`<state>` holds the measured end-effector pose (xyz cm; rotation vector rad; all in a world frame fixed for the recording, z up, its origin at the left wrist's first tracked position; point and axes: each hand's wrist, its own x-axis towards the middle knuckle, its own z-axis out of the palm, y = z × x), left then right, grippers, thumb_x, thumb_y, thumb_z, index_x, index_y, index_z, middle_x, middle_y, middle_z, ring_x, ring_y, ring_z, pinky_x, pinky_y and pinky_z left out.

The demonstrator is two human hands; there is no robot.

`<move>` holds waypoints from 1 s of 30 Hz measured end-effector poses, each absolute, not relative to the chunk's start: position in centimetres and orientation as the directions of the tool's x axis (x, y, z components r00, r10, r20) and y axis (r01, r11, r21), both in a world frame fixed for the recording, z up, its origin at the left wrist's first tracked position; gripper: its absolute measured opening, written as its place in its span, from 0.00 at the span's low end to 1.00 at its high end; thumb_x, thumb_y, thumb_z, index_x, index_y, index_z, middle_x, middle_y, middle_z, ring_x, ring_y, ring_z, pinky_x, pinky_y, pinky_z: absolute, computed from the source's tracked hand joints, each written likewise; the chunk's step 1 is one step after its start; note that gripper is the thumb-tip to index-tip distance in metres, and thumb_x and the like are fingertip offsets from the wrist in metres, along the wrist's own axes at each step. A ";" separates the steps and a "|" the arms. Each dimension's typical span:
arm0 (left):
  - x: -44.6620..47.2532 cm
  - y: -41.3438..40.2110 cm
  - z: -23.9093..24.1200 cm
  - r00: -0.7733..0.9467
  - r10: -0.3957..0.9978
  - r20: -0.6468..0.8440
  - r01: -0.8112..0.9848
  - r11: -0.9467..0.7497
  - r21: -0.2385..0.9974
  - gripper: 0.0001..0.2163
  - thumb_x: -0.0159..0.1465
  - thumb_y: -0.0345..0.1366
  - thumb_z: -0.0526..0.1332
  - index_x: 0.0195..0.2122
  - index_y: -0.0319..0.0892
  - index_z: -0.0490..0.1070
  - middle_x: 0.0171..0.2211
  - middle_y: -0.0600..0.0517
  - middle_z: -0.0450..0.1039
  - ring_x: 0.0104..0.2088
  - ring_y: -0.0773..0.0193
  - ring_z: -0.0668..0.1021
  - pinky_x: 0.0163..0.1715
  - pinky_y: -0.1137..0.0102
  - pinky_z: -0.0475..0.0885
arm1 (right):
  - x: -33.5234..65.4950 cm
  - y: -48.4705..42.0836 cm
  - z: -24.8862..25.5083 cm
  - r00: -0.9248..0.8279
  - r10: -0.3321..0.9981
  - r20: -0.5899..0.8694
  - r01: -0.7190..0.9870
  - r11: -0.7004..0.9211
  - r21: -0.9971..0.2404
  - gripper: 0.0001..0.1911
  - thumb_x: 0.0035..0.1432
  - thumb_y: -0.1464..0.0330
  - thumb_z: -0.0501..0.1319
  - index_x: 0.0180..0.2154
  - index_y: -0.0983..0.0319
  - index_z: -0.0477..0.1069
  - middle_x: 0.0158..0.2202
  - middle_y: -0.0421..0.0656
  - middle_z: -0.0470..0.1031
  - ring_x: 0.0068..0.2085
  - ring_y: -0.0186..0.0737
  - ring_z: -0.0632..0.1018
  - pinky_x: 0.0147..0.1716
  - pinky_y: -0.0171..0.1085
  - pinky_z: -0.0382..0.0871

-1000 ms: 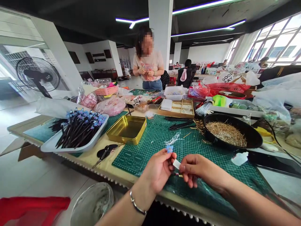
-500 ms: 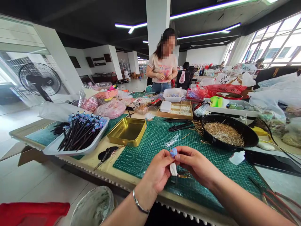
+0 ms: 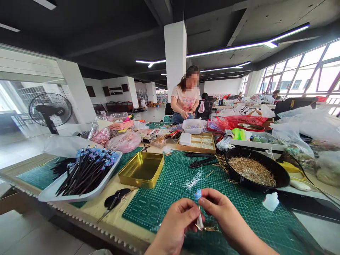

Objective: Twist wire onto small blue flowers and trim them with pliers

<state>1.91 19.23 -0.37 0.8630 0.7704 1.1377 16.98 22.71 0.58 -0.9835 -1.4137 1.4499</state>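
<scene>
The small blue flower [image 3: 198,194] is held over the near part of the green cutting mat [image 3: 170,184], pinched from the right by the fingertips of the right hand [image 3: 225,216]. Below it a white strip [image 3: 199,221], perhaps a stem wrap, stands upright, nipped by the left hand [image 3: 175,226]. Scissors [image 3: 114,200] lie to the left.

The flower [image 3: 198,194] is small and blue, with soft petals. It sits upright at the near centre of the scene, pinched between the fingertips of the left hand [image 3: 175,226] and the right hand [image 3: 223,216]. Just below it a narrow white strip [image 3: 199,220] stands nearly upright between the two hands, partly hidden by fingers. Under the strip a small gold piece [image 3: 209,228], perhaps a metal fitting, pokes out to the right.
</scene>
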 end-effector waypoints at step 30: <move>1.1 18.1 -6.1 0.263 0.584 0.768 0.357 -0.798 0.485 0.09 0.61 0.27 0.55 0.27 0.43 0.70 0.23 0.53 0.74 0.25 0.66 0.74 0.28 0.74 0.64 | 17.5 28.2 3.6 0.012 0.998 -0.054 -0.539 -0.039 -0.841 0.10 0.59 0.65 0.66 0.33 0.65 0.69 0.26 0.36 0.68 0.21 0.24 0.66 0.15 0.24 0.55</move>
